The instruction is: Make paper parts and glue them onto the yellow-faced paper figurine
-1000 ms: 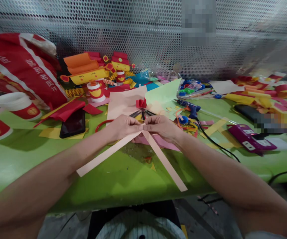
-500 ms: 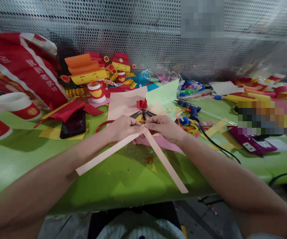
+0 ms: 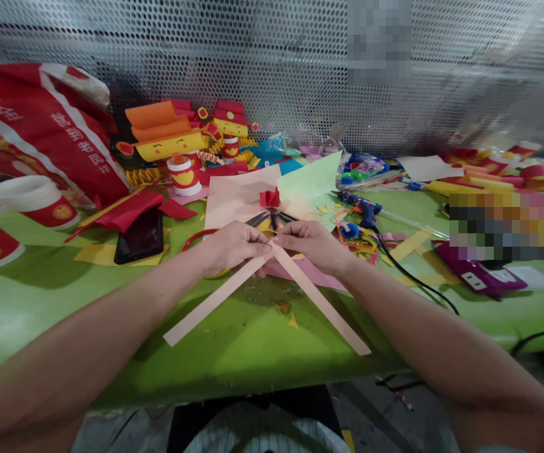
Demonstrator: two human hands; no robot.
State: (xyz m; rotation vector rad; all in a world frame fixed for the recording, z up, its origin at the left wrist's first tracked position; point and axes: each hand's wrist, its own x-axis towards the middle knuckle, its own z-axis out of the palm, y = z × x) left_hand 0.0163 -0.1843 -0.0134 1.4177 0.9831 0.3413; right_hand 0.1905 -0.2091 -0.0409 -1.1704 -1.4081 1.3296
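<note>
Two pale pink paper strips (image 3: 321,302) meet at my fingertips and spread toward me in a V. My left hand (image 3: 236,247) pinches them at the joined end, from the left. Opposite it, my right hand (image 3: 309,244) grips the same end between thumb and fingers. The exact fold or overlap is partly hidden by my fingers. Just beyond my hands lie dark-bladed scissors (image 3: 274,219) and a small red folded paper piece (image 3: 270,198). A pink sheet (image 3: 319,274) lies under my right hand.
To the left are a black phone (image 3: 139,238), paper cups (image 3: 33,201) and a red bag (image 3: 49,132). A glue gun (image 3: 366,209) with its cord lies to the right, near a purple power box (image 3: 479,270). Paper figures (image 3: 170,145) stand behind.
The free ends of the strips have swung to the right; the left strip now points more steeply toward me. Both hands stay pinched at the joint, nearly in place.
</note>
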